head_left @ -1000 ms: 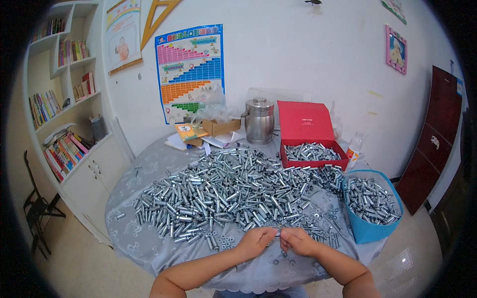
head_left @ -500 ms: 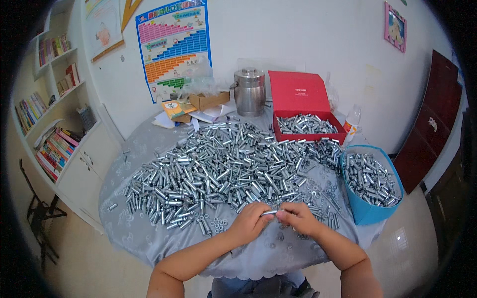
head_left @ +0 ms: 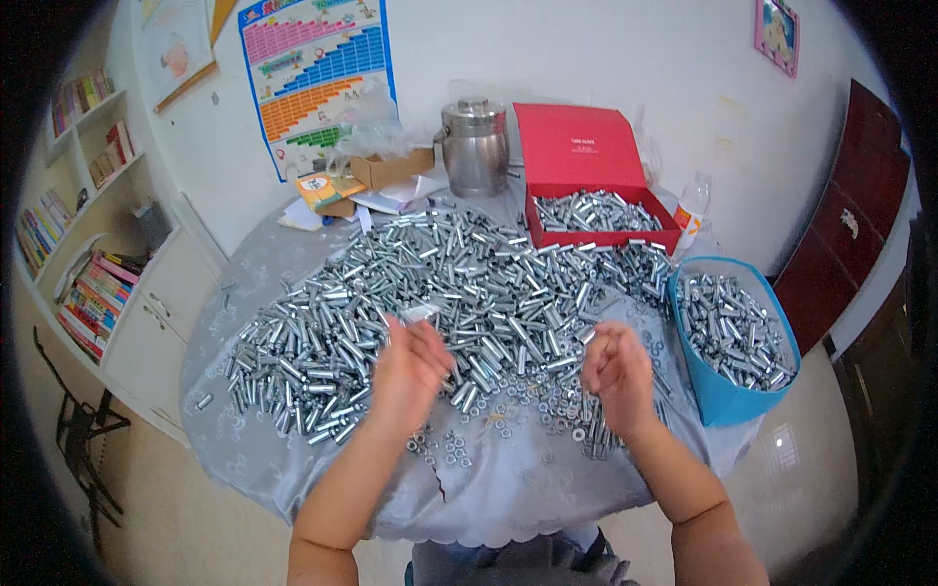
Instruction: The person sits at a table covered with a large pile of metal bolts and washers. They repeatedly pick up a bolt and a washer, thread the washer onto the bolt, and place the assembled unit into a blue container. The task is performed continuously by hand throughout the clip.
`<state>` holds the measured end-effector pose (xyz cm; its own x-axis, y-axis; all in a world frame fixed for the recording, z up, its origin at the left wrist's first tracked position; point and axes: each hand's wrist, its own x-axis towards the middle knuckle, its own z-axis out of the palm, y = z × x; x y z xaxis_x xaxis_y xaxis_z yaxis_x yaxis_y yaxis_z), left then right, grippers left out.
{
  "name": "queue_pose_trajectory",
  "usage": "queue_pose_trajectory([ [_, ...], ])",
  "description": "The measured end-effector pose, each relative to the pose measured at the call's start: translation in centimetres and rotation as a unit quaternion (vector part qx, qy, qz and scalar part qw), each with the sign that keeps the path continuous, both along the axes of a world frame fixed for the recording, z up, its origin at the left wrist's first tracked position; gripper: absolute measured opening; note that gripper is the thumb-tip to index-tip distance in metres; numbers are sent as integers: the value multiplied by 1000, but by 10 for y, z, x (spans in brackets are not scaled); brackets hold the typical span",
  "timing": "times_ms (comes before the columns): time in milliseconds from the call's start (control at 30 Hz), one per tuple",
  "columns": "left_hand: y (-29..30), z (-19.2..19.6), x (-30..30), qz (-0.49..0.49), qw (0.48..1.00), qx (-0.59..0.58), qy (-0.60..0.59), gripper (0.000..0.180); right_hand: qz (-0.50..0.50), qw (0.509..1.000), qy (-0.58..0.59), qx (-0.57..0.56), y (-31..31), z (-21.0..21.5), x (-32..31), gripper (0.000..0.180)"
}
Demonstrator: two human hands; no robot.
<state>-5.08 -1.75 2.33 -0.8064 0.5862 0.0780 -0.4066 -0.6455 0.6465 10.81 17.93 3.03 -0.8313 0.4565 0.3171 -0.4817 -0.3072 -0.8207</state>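
Observation:
A wide heap of silver metal sleeve anchor bolts (head_left: pixel 391 264) covers the middle of the round table. My left hand (head_left: pixel 408 376) is raised over the near left part of the heap, its fingers smeared by motion. Just beyond its fingertips a shiny blurred sleeve (head_left: pixel 422 312) shows; whether the hand touches it I cannot tell. To the right, my right hand (head_left: pixel 620 376) hovers above the near right of the pile, fingers curled in and thumb pressed close. What it holds, if anything, is hidden. Loose nuts and washers (head_left: pixel 454 447) lie between the hands and near the front.
An open red box (head_left: pixel 606 237) of bolts stands at the back right. A blue fabric bin (head_left: pixel 738 405), also full of bolts, sits at the right edge. Behind are a steel jug (head_left: pixel 476 151), a cardboard box (head_left: pixel 391 170) and a plastic bottle (head_left: pixel 694 205). Grey cloth (head_left: pixel 264 469) covers the table.
My hands were together at the table's front, holding a bolt between them. They have parted and lifted, the left moving leftward and away from me, the right slightly rightward. The view has shifted.

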Motion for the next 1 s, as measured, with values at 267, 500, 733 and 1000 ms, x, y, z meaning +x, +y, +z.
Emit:
queue_pose_trajectory([
  [267, -1, -1, -6, 95, 970, -192, 114, 33, -18, 992, -68, -101, 7, 6, -5, 16],
  [500, -2, 6, -3, 300, 574, -455, 611, 31, -4, 978, -124, -167, 12, 6, -4, 11],
  [733, -1, 4, -1, 222, 568, -493, 620, 40, 35, 957, -132, -256, 26, 1, -7, 11],
  [1000, -1, 1, 14, 84, 517, -500, 690, 16, -52, 977, -152, -142, 16, 12, -6, 11],
])
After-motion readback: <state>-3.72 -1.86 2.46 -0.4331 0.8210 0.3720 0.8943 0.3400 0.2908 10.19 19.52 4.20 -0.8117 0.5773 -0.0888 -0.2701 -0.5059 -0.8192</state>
